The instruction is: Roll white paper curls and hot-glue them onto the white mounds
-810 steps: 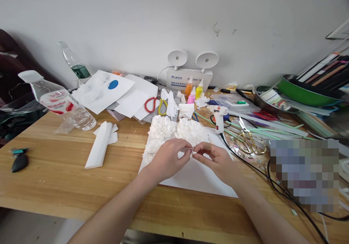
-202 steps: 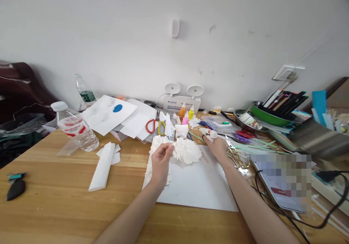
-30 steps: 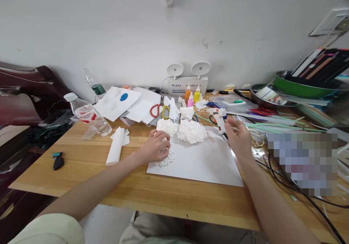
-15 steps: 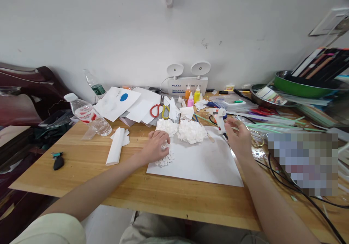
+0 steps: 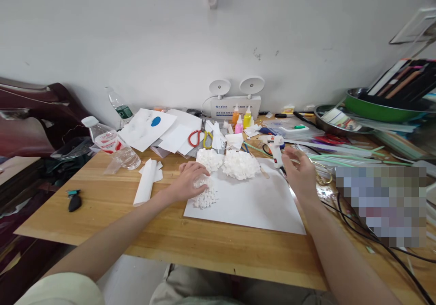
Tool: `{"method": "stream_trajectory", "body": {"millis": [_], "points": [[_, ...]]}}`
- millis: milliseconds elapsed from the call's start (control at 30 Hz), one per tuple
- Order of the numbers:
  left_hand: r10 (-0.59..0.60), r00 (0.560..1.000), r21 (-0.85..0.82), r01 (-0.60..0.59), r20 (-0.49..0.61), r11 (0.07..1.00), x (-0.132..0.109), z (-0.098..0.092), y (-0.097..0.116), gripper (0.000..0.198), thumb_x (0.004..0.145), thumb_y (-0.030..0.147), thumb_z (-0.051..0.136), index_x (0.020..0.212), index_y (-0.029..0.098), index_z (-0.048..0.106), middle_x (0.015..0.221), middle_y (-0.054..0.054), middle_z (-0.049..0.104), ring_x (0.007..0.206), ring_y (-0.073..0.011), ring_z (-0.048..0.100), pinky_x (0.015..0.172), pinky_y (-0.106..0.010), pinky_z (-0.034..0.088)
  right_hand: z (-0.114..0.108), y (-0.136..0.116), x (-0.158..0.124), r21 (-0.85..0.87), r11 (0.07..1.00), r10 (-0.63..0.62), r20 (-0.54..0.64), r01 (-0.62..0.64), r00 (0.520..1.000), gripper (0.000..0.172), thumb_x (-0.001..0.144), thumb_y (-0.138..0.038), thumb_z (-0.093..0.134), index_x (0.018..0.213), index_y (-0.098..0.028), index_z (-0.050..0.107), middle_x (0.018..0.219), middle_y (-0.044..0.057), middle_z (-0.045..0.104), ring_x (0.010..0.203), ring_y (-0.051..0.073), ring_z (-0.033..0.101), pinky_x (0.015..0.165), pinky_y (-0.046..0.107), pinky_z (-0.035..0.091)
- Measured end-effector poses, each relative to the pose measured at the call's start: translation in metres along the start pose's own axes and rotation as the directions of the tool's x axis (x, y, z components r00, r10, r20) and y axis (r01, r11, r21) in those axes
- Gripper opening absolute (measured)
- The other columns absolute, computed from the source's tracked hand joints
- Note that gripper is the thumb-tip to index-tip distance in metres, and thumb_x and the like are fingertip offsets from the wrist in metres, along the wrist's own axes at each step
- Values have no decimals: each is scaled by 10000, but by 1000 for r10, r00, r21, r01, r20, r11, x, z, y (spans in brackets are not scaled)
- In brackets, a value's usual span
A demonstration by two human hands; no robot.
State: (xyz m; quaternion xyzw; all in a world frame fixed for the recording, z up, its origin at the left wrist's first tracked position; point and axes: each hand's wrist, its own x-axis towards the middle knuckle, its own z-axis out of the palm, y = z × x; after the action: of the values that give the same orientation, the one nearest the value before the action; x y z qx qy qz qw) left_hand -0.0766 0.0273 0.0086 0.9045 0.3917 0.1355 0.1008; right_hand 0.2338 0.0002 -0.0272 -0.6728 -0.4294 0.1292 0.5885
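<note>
My left hand lies over the near-left pile of small white paper bits, thumb and fingers apart, hiding part of it. Just beyond are two fluffy white clusters that look like crumpled paper, a left one and a larger right one. They sit at the far edge of a white paper sheet. A white hot glue gun stands nose to the left, beside my right hand. That hand's fingers are curved and apart, with nothing visible between them.
At left are a water bottle, a folded white paper strip and a black object. Scissors, paint bottles and an emergency light line the back. Black cables and a green bowl are at right.
My left hand has shifted slightly left and its fingers have spread, showing more of the paper bits. My right hand stays beside the glue gun.
</note>
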Motion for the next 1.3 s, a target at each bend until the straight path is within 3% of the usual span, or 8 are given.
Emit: {"method": "stream_trajectory", "body": {"millis": [233,567,833,1300], "points": [[15,1000,22,-15,-14,1000,2,8,1,131,790,271,507,896,233,575,942,-5,610,937,-192,455,787,-341,265,1,1,1,6,1000,-6,3,6,1000,281,729,-375,529,958,-230,604,951,60,623,846,217,584,647,348,489],[-36,997,27,38,-73,999,-2,11,9,205,737,305,553,927,228,568,990,-23,587,947,-205,443,816,-358,256,0,-4,0,10,1000,5,7,-5,1000,281,724,-362,538,965,-232,605,953,73,623,854,231,581,657,366,486],[-115,983,59,124,-145,990,1,21,20,135,715,206,530,848,219,553,919,-11,596,923,-208,435,763,-362,248,0,-3,1,25,1000,4,2,-4,1000,274,714,-351,549,944,-216,608,928,74,618,832,217,579,683,367,482],[-169,973,57,180,-156,982,1,26,28,205,660,116,477,839,211,505,923,-25,563,968,-230,406,782,-380,257,0,-4,0,14,1000,11,-7,-11,1000,276,716,-362,544,948,-228,609,942,68,625,851,228,586,675,366,487]]}}
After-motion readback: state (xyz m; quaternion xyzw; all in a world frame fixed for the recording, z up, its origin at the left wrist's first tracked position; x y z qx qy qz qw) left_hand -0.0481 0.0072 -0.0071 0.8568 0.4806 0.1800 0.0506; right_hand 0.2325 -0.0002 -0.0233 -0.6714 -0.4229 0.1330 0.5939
